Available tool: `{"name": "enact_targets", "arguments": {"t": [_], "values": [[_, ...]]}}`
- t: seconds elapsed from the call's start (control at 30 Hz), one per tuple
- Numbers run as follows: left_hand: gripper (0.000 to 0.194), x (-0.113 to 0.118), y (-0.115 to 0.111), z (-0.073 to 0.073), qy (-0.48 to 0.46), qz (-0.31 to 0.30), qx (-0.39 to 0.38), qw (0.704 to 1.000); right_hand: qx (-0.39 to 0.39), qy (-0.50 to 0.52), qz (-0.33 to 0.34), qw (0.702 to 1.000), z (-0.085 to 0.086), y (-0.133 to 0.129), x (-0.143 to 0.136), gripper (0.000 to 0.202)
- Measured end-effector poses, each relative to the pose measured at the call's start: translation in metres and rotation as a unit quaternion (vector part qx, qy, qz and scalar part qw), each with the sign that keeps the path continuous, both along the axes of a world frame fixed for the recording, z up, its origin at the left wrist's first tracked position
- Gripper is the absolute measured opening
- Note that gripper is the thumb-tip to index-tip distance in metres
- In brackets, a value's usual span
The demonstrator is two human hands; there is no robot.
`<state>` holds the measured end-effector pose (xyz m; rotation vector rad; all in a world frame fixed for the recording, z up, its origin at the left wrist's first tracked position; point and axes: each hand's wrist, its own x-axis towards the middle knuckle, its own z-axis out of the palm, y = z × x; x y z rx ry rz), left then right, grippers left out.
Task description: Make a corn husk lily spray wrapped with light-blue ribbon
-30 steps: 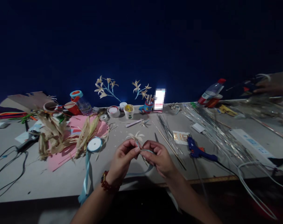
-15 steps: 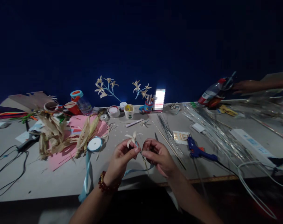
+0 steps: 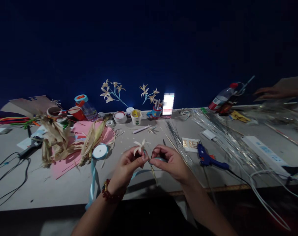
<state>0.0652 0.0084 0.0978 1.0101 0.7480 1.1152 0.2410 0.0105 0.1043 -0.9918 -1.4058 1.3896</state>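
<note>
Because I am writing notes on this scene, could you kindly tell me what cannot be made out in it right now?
Held flower: head view, stem partly hidden by the left hand.
Blue ribbon: head view, partly hidden by the left forearm.
Co-worker's hand: head view, blurred, its arm cut off by the right edge.
Bright screen: head view, contents masked by pixelation.

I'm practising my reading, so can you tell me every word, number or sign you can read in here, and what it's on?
I can't read any words or numbers for certain.
Bottle: red label, too blurred.
White cup: green mark, too small.
Power strip: blue markings, too unclear.
Bright screen: hidden by blocky squares.
</note>
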Motion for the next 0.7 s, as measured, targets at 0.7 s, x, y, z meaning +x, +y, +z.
{"name": "enact_targets", "arguments": {"t": [0.7], "values": [[0.013, 0.007, 0.000, -0.010, -0.045, 0.019, -0.001, 0.999, -0.070, 0.115, -0.011, 0.991, -0.012, -0.005, -0.011, 0.024]]}}
